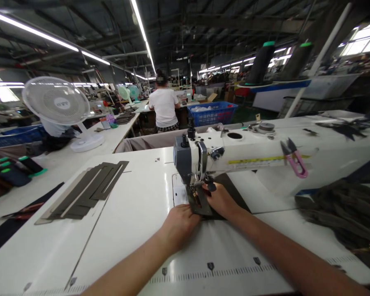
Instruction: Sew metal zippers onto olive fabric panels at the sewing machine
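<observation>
Head view — nearest the sewing machine's [182, 162] front, the left hand [183, 224] bent over a dark panel's [203, 210] edge, pinching or pressing, couldn't tell! That panel lay beneath the machine's head, the right hand [219, 199] on it, fingertips partly hidden, grip unclear. Tight — a slip risked fingers under the presser foot [193, 190]; uneven pressure risked skewing. Left of the machine, cut pieces [89, 191] overlapped, easily nudged by an elbow. Beyond it, a white-shirted person [164, 107] faced away.
</observation>
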The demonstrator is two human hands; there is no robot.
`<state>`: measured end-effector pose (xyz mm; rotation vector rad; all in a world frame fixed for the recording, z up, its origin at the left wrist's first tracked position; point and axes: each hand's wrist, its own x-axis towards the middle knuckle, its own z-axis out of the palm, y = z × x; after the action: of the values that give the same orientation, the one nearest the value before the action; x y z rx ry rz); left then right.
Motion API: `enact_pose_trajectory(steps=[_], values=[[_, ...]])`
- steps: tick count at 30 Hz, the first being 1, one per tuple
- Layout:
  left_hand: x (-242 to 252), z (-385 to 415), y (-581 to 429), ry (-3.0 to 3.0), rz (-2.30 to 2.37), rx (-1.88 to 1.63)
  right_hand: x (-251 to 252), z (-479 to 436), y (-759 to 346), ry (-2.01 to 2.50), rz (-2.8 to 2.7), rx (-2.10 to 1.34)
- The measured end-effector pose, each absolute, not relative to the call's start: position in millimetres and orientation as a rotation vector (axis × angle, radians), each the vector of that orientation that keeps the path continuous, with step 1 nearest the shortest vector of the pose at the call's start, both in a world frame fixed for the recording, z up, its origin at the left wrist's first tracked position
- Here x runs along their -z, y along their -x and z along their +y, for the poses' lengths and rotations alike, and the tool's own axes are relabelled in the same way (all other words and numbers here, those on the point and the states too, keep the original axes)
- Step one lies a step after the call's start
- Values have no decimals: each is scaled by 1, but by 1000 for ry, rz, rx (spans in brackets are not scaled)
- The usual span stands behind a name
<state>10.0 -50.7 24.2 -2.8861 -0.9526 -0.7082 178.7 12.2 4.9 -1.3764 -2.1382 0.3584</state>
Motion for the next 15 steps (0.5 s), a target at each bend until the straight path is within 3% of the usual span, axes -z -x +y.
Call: enact_pose_trajectory(steps=[8,15], values=[[-20,-47,-11,2833,-881,726,-2,18,-176,1580,-2181,-196],[-17,-46,-11,2811,-912,686,-8,13,-180,1482,-2255,-172]])
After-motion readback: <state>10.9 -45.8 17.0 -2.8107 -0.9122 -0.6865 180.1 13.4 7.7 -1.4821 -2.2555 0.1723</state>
